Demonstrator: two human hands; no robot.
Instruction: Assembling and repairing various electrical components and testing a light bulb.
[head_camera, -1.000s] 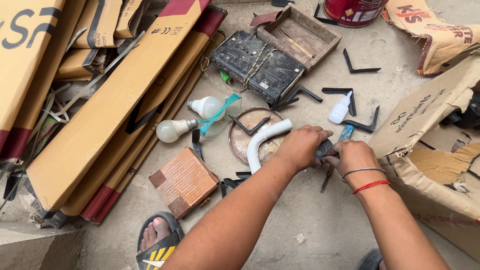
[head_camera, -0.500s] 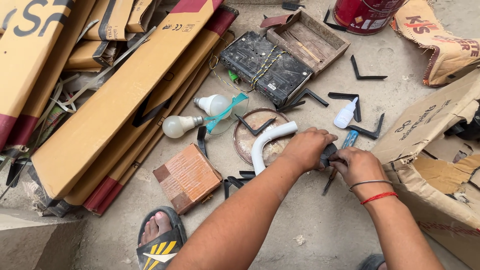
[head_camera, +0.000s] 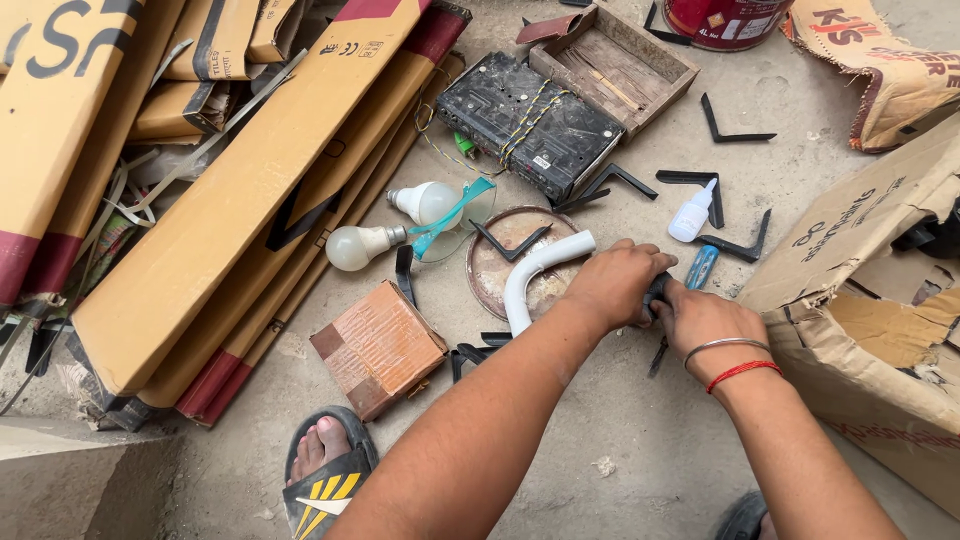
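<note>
Our left hand (head_camera: 615, 285) & right hand (head_camera: 705, 318) both closed round a small black part (head_camera: 655, 290), beside white pipe bend (head_camera: 535, 275) on the floor (head_camera: 620, 420)

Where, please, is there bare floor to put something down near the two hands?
Bare concrete lies below the left hand and right hand, between the forearms and the torn brown cardboard box. A smaller patch sits between the black L-shaped bracket and the printed sack. It is crowded around the curved white plastic pipe, rusty round lid and light bulbs.
</note>
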